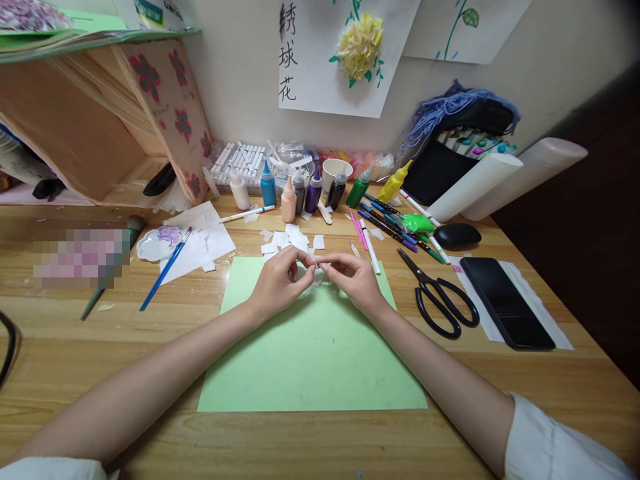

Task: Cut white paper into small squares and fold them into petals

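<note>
Pinching a white scrap [316, 265], the hands [280, 280] nearly meet over green paper [315, 360] on a wooden desk [310, 443] against a wall [240, 80].

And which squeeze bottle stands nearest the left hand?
The peach squeeze bottle: it stands in front of the gap between the blue bottle and grey bottle, its base closer to the left hand than any other bottle's.

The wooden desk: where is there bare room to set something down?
The green sheet is mostly bare between the left forearm and right forearm. The wooden desk is bare between the right forearm, scissors and smartphone.

It's crowded beyond the left hand and right hand: white paper scraps, black pens, squeeze bottles.
</note>
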### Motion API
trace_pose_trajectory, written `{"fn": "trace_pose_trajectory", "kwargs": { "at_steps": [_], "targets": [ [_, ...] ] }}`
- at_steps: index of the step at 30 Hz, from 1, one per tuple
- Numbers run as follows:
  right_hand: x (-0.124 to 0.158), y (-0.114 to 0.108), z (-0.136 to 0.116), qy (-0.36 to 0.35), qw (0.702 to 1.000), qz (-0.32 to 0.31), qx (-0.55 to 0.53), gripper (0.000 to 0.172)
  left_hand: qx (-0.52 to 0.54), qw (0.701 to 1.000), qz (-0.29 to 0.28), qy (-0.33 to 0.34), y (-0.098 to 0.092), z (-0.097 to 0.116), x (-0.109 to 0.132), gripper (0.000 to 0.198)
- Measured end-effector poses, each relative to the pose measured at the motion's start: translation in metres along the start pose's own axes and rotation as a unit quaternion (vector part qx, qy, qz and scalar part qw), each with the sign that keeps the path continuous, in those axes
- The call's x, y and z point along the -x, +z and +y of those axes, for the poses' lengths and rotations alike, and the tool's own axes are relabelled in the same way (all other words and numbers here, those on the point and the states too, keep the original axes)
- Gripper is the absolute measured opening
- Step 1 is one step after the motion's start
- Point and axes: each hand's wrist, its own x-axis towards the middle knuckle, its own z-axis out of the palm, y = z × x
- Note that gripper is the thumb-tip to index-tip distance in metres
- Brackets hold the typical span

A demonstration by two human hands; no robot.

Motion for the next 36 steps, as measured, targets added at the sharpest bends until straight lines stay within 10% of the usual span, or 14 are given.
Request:
{"fn": "trace_pose_trajectory", "kwargs": {
  "at_steps": [36],
  "targets": [
    [0.0009,-0.0042,-0.0047,-0.008,1.000,-0.019,-0.014,0.027,0.004,1.000,0.024,0.020,0.0013,0.0000,0.0005,0.005]
  ]
}}
